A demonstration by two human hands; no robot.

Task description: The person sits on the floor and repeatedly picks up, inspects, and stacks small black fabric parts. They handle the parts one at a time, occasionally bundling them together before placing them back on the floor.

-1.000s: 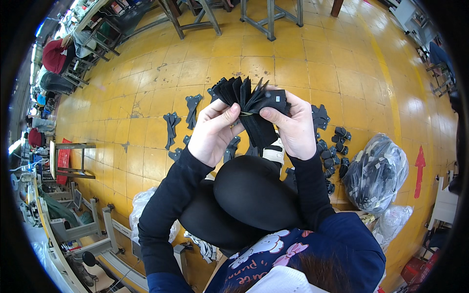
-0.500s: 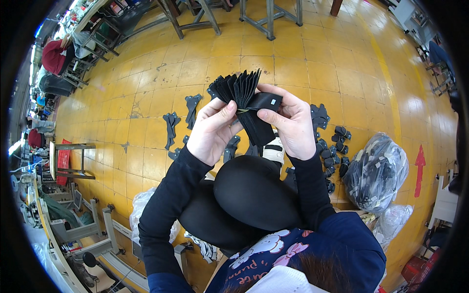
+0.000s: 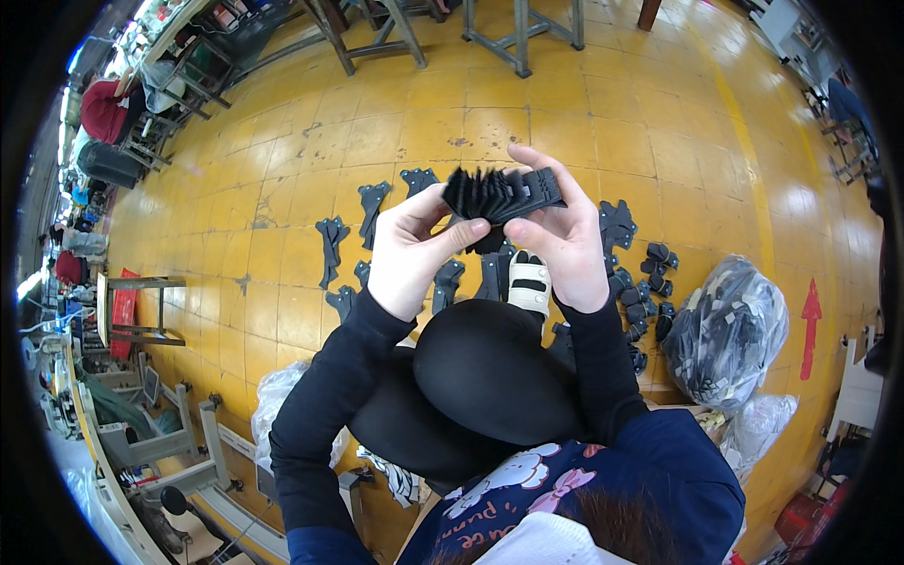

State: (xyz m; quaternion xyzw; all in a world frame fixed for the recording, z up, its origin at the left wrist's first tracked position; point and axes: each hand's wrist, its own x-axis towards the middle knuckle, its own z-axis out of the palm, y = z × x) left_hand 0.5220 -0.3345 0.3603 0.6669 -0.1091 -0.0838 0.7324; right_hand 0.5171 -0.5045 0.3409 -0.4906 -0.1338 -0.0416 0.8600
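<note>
Left hand [image 3: 419, 250] and right hand [image 3: 560, 235], both closed on a single black bundle [image 3: 492, 200] held up over the knees. The left grips its left end, thumb laid along the near side and fingers behind. The right pinches the opposite end, thumb beneath and fingers along the far side, the foremost finger standing clear. The bundle's strips are fanned, their edges uppermost; whether a tie binds them is hidden at this angle.

The step in hand appears to be the spreading or checking of the strips. The next move would call for steady pressure from both thumbs, so that the strips stay together while the fan is turned or closed.

Below the bundle, a cream shoe [image 3: 529, 290] shows beyond the black-clad legs [image 3: 499, 372]. Flat pieces [image 3: 330, 250], black and narrow-waisted, lie scattered on the yellow floor [image 3: 527, 127] to the left; compact black bundles [image 3: 640, 301] cluster to the right. Beside these sits a clear bag [image 3: 725, 334] packed with dark pieces, a paler bag [image 3: 760, 428] just below it. Farther out are a red arrow [image 3: 811, 330] on the floor, a stool [image 3: 141, 306] at left and, at upper left, a person in red [image 3: 102, 110].
</note>
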